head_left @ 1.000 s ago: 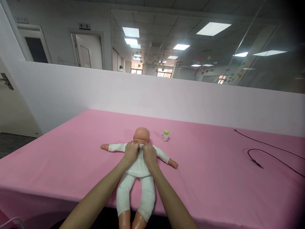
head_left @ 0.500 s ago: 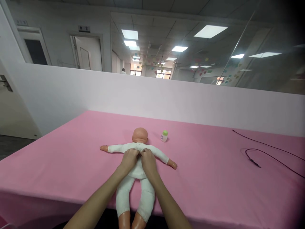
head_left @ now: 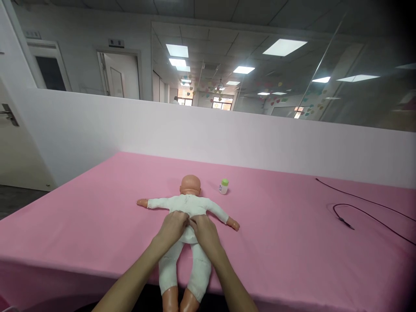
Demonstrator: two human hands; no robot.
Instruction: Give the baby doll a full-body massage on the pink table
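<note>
A baby doll [head_left: 190,203] with a white cloth body lies face down, its arms spread and the back of its bald head towards the far wall. My left hand [head_left: 173,226] and my right hand [head_left: 205,229] rest side by side on the middle of its back. Both are closed, fingers curled and thumbs meeting near the spine line, pinching at the white cloth. The fingertips themselves are mostly hidden. The doll's lower legs reach past the near edge. Right of its head stands a small bottle [head_left: 224,187] with a green cap.
Pink cloth covers the table [head_left: 276,242]. A thin dark cable [head_left: 367,209] curves over its right side. Behind rises a white half wall [head_left: 208,132] with glass above. At the left is a door [head_left: 19,147], and a distant person shows through the glass.
Both my hands have slid down the doll's back, from near the shoulders towards the waist, still closed. The bottle and cable stay where they were; the view tilts slightly.
</note>
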